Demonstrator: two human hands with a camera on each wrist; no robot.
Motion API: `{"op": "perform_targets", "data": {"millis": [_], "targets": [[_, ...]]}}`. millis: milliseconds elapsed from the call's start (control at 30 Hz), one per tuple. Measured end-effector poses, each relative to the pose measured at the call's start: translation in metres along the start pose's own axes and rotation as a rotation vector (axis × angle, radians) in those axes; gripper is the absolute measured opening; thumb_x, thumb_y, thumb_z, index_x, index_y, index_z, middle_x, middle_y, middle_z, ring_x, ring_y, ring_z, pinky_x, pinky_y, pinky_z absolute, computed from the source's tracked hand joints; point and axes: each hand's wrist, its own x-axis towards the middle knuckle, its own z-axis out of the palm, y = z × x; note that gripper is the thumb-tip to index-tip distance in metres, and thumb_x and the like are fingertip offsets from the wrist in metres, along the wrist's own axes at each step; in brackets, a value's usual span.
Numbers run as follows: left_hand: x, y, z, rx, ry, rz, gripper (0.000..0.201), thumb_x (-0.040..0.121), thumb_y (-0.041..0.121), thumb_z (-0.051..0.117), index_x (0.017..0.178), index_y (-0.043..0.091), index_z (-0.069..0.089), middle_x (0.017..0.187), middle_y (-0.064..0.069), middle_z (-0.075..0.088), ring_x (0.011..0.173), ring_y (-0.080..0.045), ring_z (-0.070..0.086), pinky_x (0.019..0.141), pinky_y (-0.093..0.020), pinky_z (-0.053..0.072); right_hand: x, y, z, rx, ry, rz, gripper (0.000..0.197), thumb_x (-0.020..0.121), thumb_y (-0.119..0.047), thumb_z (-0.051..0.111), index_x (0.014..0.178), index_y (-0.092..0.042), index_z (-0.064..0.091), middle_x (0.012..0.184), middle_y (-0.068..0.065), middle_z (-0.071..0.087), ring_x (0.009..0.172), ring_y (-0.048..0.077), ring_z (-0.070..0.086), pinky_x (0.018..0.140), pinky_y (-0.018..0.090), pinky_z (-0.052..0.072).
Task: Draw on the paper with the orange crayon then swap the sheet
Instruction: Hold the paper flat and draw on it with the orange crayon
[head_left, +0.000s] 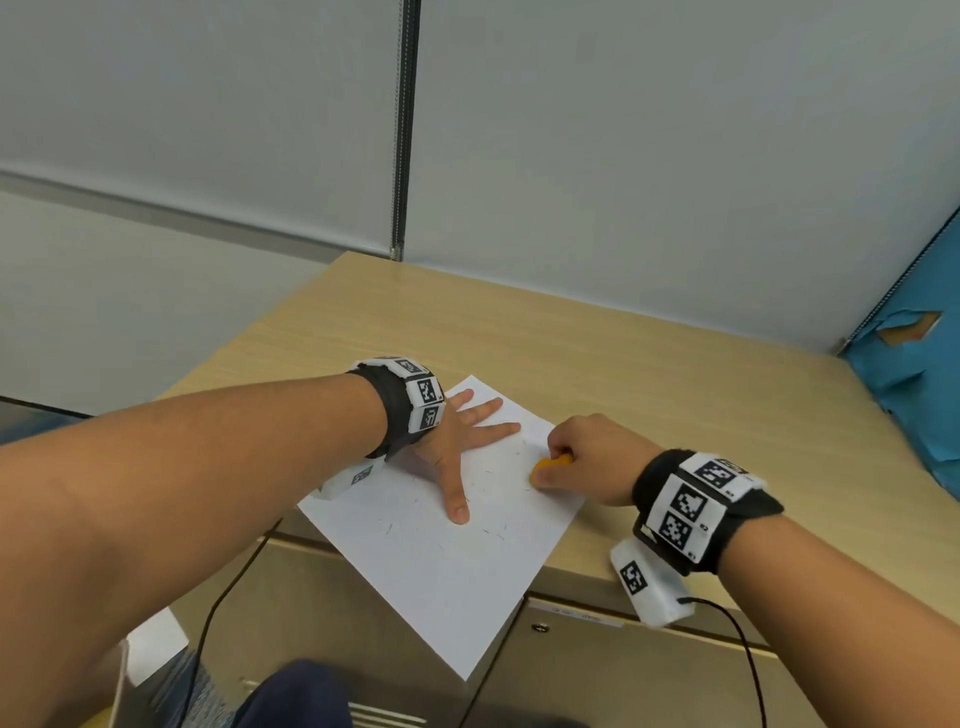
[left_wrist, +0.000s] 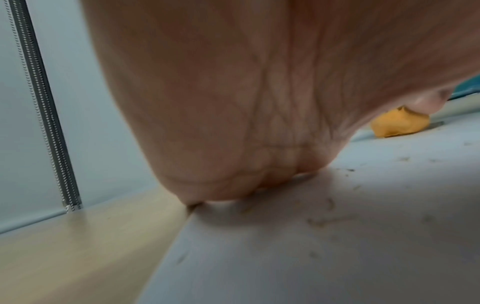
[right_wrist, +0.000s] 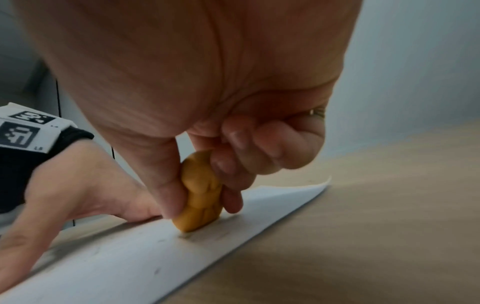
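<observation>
A white sheet of paper (head_left: 441, 551) lies askew on the wooden desk, its near corner hanging over the front edge; faint dark marks dot it. My left hand (head_left: 465, 441) lies flat on the sheet's far left part, fingers spread and straight. My right hand (head_left: 576, 457) pinches a chunky orange crayon (head_left: 548, 465) between thumb and fingers. In the right wrist view the orange crayon (right_wrist: 200, 197) touches the paper (right_wrist: 130, 257) with its lower end, near the sheet's right edge. The left wrist view shows my palm (left_wrist: 233, 123) on the paper (left_wrist: 337, 246) and the crayon (left_wrist: 397, 125) beyond it.
The wooden desk (head_left: 649, 364) stands against a grey wall, with drawer fronts (head_left: 597, 675) below its front edge. A blue sheet (head_left: 914, 389) hangs at the right. Black cables (head_left: 218, 597) run down from both wrist bands.
</observation>
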Motion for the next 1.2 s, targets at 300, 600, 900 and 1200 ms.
{"op": "perform_targets", "data": {"millis": [300, 600, 900, 1200], "targets": [[-0.059, 0.015, 0.035, 0.055, 0.009, 0.167, 0.092, 0.093, 0.073, 0.031, 0.153, 0.030, -0.024, 0.159, 0.012, -0.031, 0.149, -0.014, -0.022, 0.119, -0.051, -0.013, -0.001, -0.005, 0.000, -0.060, 0.021, 0.048, 0.036, 0.090, -0.046, 0.064, 0.073, -0.017, 0.052, 0.078, 0.002, 0.055, 0.068, 0.020, 0.050, 0.063, 0.032, 0.040], [-0.081, 0.004, 0.056, -0.031, 0.097, 0.110, 0.094, 0.090, 0.077, 0.023, 0.156, 0.022, -0.017, 0.162, 0.006, -0.025, 0.148, -0.007, -0.019, 0.122, -0.041, -0.009, -0.002, -0.010, -0.002, -0.099, 0.009, 0.062, 0.039, 0.090, -0.047, 0.066, 0.069, -0.019, 0.050, 0.072, -0.002, 0.052, 0.063, 0.018, 0.048, 0.060, 0.031, 0.040], [-0.087, 0.058, 0.059, -0.027, 0.047, 0.366, 0.095, 0.092, 0.074, 0.030, 0.156, 0.021, -0.017, 0.160, 0.010, -0.028, 0.147, -0.005, -0.022, 0.119, -0.036, -0.014, -0.002, -0.013, -0.002, -0.123, 0.014, 0.076, 0.037, 0.091, -0.047, 0.065, 0.072, -0.017, 0.053, 0.073, -0.001, 0.055, 0.064, 0.018, 0.050, 0.060, 0.031, 0.040], [-0.083, 0.022, 0.060, 0.006, 0.034, 0.167, 0.111, 0.083, 0.086, 0.030, 0.154, 0.020, -0.023, 0.159, 0.002, -0.033, 0.148, -0.014, -0.024, 0.122, -0.041, -0.009, -0.002, -0.015, -0.003, -0.138, 0.006, 0.076, 0.037, 0.093, -0.046, 0.063, 0.074, -0.016, 0.052, 0.074, -0.001, 0.053, 0.064, 0.018, 0.048, 0.057, 0.028, 0.037]]}}
